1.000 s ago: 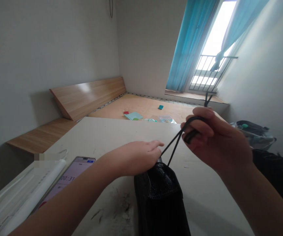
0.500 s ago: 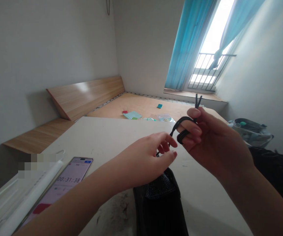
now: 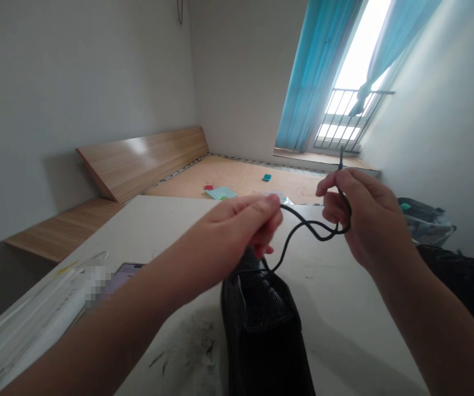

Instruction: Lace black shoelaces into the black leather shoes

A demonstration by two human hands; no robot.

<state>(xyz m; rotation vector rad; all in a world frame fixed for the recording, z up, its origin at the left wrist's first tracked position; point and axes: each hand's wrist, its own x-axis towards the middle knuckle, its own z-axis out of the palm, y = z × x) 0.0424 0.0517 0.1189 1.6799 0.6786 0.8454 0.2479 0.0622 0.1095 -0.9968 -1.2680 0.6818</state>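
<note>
A black drawstring pouch (image 3: 264,324) stands on the white table (image 3: 179,225) right in front of me. Its black cord (image 3: 303,228) runs up from the gathered mouth and loops between my hands. My left hand (image 3: 241,231) pinches the cord just above the pouch's mouth, fingers closed. My right hand (image 3: 363,220) is closed on the cord's far part, with the cord ends sticking up above its fingers.
A phone (image 3: 123,272) lies on the table at the left, partly behind my left forearm, beside white plastic items (image 3: 34,324). A black bag (image 3: 463,291) and a bin (image 3: 424,223) sit at the right. Small coloured items lie on the wooden platform (image 3: 237,179) beyond.
My left hand rose from the pouch's mouth and pinched the cord. My right hand moved right and up, drawing the cord into a slack loop between both hands.
</note>
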